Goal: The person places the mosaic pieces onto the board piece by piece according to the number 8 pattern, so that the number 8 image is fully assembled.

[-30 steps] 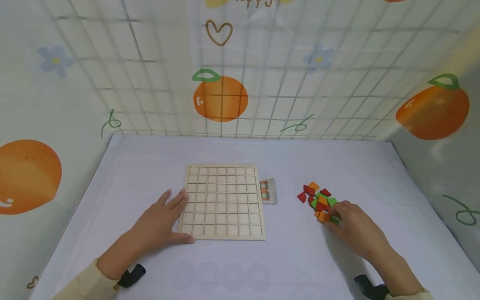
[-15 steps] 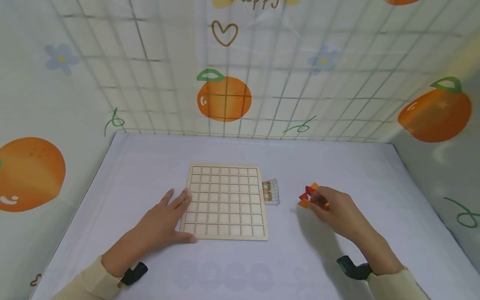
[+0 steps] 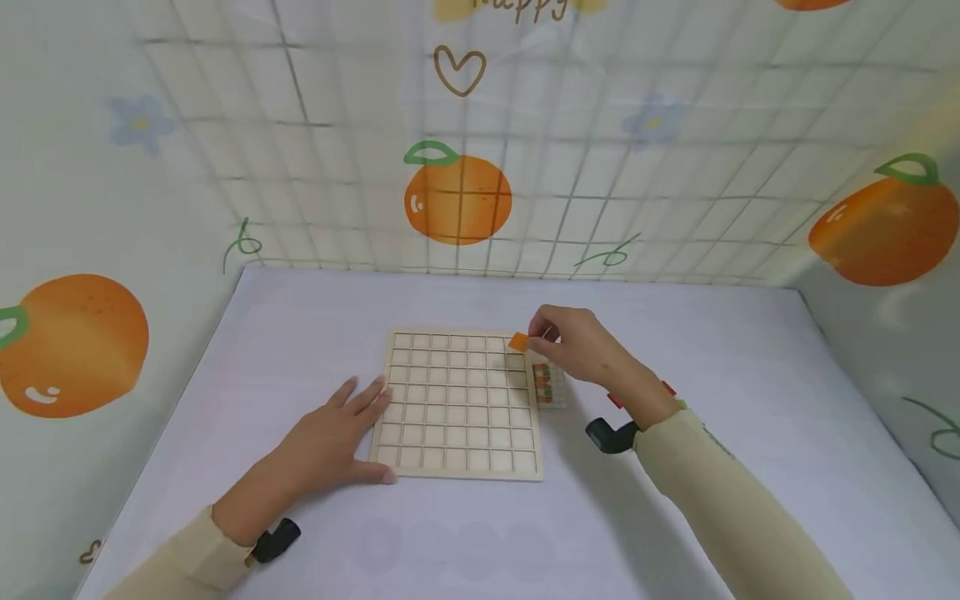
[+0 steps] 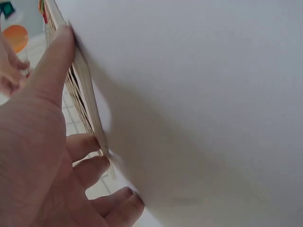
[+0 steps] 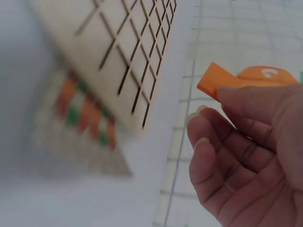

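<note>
A pale wooden grid board (image 3: 457, 406) lies on the white table. My left hand (image 3: 322, 446) rests at its left side, fingers on the left edge and thumb by the near left corner. In the left wrist view the thumb (image 4: 54, 66) and fingers touch the board's rim. My right hand (image 3: 577, 342) pinches a flat orange tile (image 3: 519, 342) between thumb and fingers over the board's far right corner. The right wrist view shows the orange tile (image 5: 213, 80) held apart from the board. Beside the board's right edge lies a small pattern card (image 3: 549, 387), partly tucked under it.
Red tiles (image 3: 615, 401) and a bit of green show around my right forearm, which hides most of the tile pile. A printed cloth (image 3: 337, 208) with oranges and grid lines rises behind the table (image 3: 300, 317).
My right hand has left the tile pile on the right, carrying an orange tile left and away from me to the board's far right corner. My left hand has stayed at the board's edge.
</note>
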The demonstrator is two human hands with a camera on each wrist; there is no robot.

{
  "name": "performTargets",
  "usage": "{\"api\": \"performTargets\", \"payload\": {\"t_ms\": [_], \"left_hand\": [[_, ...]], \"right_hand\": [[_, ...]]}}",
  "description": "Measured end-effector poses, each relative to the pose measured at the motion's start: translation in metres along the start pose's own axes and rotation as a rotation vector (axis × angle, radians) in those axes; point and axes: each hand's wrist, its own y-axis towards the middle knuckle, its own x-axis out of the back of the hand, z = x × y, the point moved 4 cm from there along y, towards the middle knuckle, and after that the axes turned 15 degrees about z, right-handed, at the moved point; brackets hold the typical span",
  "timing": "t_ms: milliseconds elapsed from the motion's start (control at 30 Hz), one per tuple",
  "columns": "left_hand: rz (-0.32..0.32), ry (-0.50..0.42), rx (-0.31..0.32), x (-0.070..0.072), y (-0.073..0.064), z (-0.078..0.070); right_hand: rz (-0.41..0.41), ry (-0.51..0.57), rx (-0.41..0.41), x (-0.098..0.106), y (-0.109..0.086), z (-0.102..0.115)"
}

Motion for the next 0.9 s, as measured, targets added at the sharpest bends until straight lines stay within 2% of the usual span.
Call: {"api": "performTargets", "payload": {"t_ms": [233, 400, 633, 900], "left_hand": [[0.003, -0.005, 0.002, -0.001, 0.003, -0.002], [0.014, -0.019, 0.013, -0.003, 0.005, -0.003], [0.022, 0.002, 0.056, -0.001, 0.004, 0.001], [0.020, 0.002, 0.044, 0.002, 0.002, -0.002]], "right_hand": [[0.101, -0.026, 0.034, -0.017, 0.063, 0.012], [0.165, -0.094, 0.025, -0.030, 0.093, 0.020], [0.223, -0.130, 0.012, -0.035, 0.109, 0.031], [0.180, -0.198, -0.041, -0.041, 0.107, 0.028]]}}
